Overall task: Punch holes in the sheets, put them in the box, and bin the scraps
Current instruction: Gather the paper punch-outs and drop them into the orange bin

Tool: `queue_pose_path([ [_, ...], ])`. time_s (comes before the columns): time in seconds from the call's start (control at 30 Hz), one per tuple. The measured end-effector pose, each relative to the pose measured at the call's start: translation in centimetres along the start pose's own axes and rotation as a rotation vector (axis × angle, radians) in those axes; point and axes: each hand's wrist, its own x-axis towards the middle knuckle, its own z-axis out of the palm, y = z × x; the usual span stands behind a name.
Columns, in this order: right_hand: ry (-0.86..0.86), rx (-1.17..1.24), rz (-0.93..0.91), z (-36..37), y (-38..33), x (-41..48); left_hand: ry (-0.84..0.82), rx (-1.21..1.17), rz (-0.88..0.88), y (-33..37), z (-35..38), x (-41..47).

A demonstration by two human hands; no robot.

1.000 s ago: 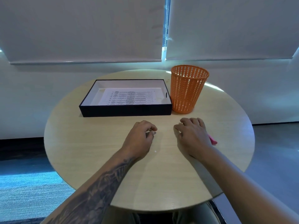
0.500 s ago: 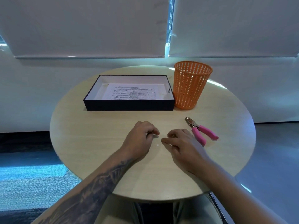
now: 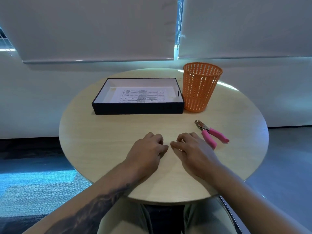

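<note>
The table (image 3: 101, 135) is pale matt wood-grain. On it, an orange plastic mesh bin (image 3: 200, 88), beside a black matt box (image 3: 137, 108) holding printed paper (image 3: 141, 96); nearby, a shiny metal punch (image 3: 211, 133) with pink rubbery handles.

A round pale-wood table (image 3: 104, 135) stands before a white wall with two lowered white roller blinds (image 3: 94, 27), daylight showing between them, above blue carpet (image 3: 33, 188) and grey floor (image 3: 287, 159).

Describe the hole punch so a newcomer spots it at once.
On the round table, look right of the right hand, nearer than the orange bin. The punch lies flat there. It is the only tool: metal head, two pink handles.
</note>
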Motion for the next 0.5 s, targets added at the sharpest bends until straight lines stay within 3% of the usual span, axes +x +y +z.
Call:
queue_pose_path([
  [0.5,-0.021,-0.047,-0.032,-0.9,-0.5,-0.2,-0.093,0.246,-0.01,2.5,-0.7,0.2],
])
